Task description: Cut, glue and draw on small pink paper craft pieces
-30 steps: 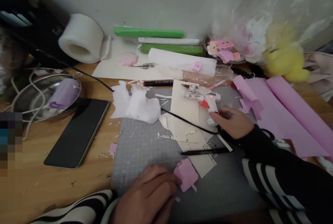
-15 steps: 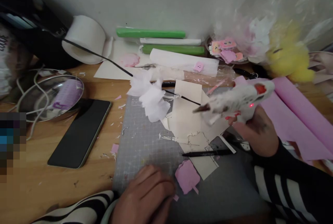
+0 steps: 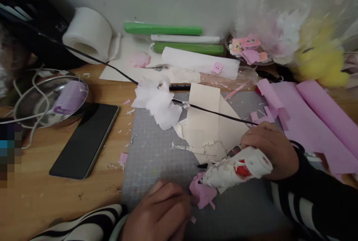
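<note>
My right hand point(image 3: 272, 150) grips a white glue gun point(image 3: 237, 168), its nozzle pointing left and down at a small pink paper cut-out point(image 3: 203, 193). The gun's black cord point(image 3: 212, 113) runs up and left across the desk. My left hand point(image 3: 162, 211) rests on the grey cutting mat point(image 3: 151, 155) at the bottom, its fingertips pinching the left edge of the pink cut-out. Cream paper sheets point(image 3: 207, 121) lie on the mat behind the gun. A black pen point(image 3: 201, 165) is mostly hidden under the gun.
A dark phone point(image 3: 85, 140) lies left of the mat, near a round mirror point(image 3: 52, 101) and white cables. White tissue point(image 3: 158, 101), a marker point(image 3: 180, 87), green and white rolls point(image 3: 163, 29), a tape roll point(image 3: 88, 34), pink paper sheets point(image 3: 313, 118) and a yellow plush point(image 3: 321, 60) crowd the back and right.
My right hand lifted the glue gun from the cream paper, swung it through the air and brought it down to the pink cut-out. The cord dragged the tissue. My left hand stayed put.
</note>
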A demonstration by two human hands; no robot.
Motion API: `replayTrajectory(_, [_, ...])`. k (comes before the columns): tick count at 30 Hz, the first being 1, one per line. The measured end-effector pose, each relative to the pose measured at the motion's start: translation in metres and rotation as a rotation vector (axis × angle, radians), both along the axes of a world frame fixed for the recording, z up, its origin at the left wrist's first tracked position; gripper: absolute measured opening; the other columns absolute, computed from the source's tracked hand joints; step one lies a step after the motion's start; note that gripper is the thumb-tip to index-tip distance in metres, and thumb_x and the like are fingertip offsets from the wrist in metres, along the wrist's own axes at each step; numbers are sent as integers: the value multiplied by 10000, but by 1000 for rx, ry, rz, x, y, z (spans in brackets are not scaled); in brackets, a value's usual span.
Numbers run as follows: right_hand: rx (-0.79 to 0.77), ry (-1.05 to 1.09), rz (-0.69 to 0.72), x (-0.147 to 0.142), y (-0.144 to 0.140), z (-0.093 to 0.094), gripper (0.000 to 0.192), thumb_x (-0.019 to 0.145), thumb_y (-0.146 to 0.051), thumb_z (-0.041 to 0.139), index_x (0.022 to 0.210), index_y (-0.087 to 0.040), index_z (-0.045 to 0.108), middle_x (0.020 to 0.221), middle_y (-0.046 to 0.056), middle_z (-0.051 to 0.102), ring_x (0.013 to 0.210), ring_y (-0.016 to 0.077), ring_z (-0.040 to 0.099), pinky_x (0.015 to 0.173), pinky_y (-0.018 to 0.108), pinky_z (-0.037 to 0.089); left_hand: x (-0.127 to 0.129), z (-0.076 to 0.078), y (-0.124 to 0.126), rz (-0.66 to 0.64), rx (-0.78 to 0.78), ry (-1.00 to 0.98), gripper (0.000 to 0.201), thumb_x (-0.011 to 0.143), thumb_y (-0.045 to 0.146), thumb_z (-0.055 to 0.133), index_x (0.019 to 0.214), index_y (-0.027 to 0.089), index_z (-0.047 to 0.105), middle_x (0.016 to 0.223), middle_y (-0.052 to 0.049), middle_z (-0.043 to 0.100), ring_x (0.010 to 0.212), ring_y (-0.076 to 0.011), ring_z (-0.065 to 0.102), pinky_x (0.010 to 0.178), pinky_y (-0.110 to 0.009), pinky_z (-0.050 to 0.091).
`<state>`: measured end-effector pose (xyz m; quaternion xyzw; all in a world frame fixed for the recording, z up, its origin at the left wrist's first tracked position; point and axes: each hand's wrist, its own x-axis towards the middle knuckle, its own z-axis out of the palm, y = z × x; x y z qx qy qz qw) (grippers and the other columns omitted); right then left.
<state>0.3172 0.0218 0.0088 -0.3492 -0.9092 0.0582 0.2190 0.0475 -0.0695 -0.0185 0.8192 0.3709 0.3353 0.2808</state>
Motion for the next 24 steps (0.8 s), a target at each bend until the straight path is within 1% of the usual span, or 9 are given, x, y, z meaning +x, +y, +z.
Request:
replayTrajectory(3, [25,-33,21,-2,0,1,31,809,-252,454,839,-246,455,666,1,594,589,173,550,593,338,334,1,-1,0,8,-12,15,229,835,99,388,796,191,593,723,-15,646,649,-136,538,588,-243,415])
replayTrajectory(6, [60,-68,35,-2,-1,5,84,847,-246,381,841,-240,464,664,19,591,583,177,527,581,350,321,2,0,-1,15,-38,34,220,827,106,390,786,193,588,732,-19,637,650,-139,534,589,-239,424])
replayTrajectory(9, [99,-81,64,-2,-1,9,65,850,-237,414,845,-219,477,653,20,586,580,172,509,569,343,309,1,0,-2,38,-74,60,225,818,113,386,805,195,595,725,-23,615,642,-141,524,584,-237,429])
replayTrajectory(12, [123,-93,75,-2,-2,11,24,838,-219,459,843,-211,481,642,13,585,576,164,508,565,334,299,1,0,-3,28,-84,54,238,813,115,384,848,196,605,722,-29,614,648,-149,523,587,-243,430])
replayTrajectory(17, [131,-90,14,4,0,12,39,830,-267,468,834,-234,488,648,6,602,580,175,550,571,339,316,0,0,-4,20,-123,55,249,795,90,398,877,197,607,737,-25,612,658,-147,519,595,-241,427])
replayTrajectory(19, [116,-51,-39,8,2,11,87,807,-329,491,815,-242,486,653,14,611,591,185,572,580,348,347,0,-1,-4,23,-129,59,246,796,96,399,885,195,606,741,-26,607,663,-148,519,600,-247,427])
replayTrajectory(21, [79,7,-144,10,3,9,164,764,-402,533,773,-244,490,621,16,603,564,194,578,553,345,380,1,-1,-4,23,-131,49,237,801,105,399,876,195,604,739,-24,608,666,-149,518,607,-255,424])
replayTrajectory(23, [-40,102,-376,10,3,6,218,705,-426,600,745,-242,491,578,2,579,498,185,558,487,323,398,2,0,-3,17,-129,18,221,809,107,400,853,196,598,759,-19,626,680,-148,525,619,-259,420])
replayTrajectory(24, [-142,174,-511,9,4,4,246,677,-428,630,749,-240,490,573,-5,571,480,179,549,460,311,404,2,0,-3,15,-126,2,209,814,110,402,834,197,591,775,-16,638,693,-148,529,630,-261,419])
